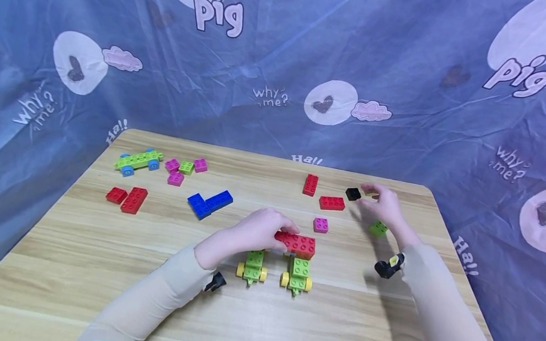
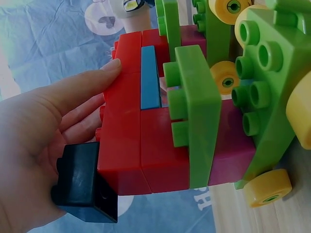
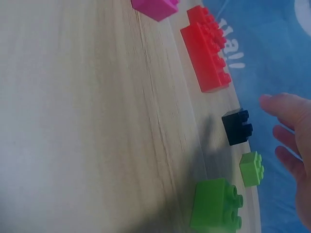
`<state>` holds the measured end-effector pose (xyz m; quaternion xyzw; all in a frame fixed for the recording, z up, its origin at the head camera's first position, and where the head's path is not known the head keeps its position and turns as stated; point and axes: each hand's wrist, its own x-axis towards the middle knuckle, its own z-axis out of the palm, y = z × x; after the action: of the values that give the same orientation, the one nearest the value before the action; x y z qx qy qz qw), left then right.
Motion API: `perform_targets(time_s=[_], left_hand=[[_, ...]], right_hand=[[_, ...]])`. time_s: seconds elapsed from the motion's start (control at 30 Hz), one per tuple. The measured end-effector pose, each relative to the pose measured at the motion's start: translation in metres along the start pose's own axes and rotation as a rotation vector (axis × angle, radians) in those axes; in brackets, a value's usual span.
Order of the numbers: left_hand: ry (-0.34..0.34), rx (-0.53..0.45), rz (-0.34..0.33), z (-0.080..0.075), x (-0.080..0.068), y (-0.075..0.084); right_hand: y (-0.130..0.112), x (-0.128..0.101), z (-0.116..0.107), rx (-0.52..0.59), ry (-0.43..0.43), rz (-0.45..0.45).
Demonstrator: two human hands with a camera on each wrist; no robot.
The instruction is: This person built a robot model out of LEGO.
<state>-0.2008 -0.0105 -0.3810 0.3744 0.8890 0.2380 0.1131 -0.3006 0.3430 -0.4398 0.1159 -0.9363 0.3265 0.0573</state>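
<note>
My left hand [image 1: 268, 230] grips a brick build near the middle of the wooden table [image 1: 102, 264]. The build has red bricks [image 1: 296, 243] on top of two green wheeled bases [image 1: 253, 265] with yellow wheels. Close up in the left wrist view, the fingers [image 2: 82, 92] lie along the red bricks [image 2: 126, 126], and a black brick [image 2: 85, 182] on the build's end sits against the palm. My right hand [image 1: 380, 201] hovers with straight fingers just right of a loose black brick [image 1: 353, 194]. In the right wrist view, that black brick [image 3: 237, 127] lies apart from the fingers [image 3: 291, 121].
A small green brick [image 3: 251, 168] and a bigger green brick [image 1: 378, 228] lie by the right hand. Two red bricks [image 1: 332, 203] and a pink brick [image 1: 320, 225] are close. Blue bricks [image 1: 209, 203], red bricks [image 1: 127, 198] and a green car base [image 1: 138, 161] lie far left.
</note>
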Motion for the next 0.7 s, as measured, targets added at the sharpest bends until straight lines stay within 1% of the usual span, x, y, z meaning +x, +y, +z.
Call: perform_targets(time_s=[0.27,0.37,0.5,0.7], left_hand=[[0.002,-0.015,0.0,-0.001,0.001,-0.002],[-0.004,-0.017,-0.001,-0.001,0.0,-0.002],[-0.01,-0.017,0.001,0.0,0.001,-0.002],[-0.007,-0.02,0.006,0.001,0.001,-0.002]], right_hand=[[0.005,0.017,0.0,-0.004,-0.096,0.072],[0.006,0.022,0.001,-0.032,-0.154,0.087],[0.008,0.028,0.002,-0.091,-0.22,0.073],[0.011,0.031,0.005,-0.128,-0.259,0.056]])
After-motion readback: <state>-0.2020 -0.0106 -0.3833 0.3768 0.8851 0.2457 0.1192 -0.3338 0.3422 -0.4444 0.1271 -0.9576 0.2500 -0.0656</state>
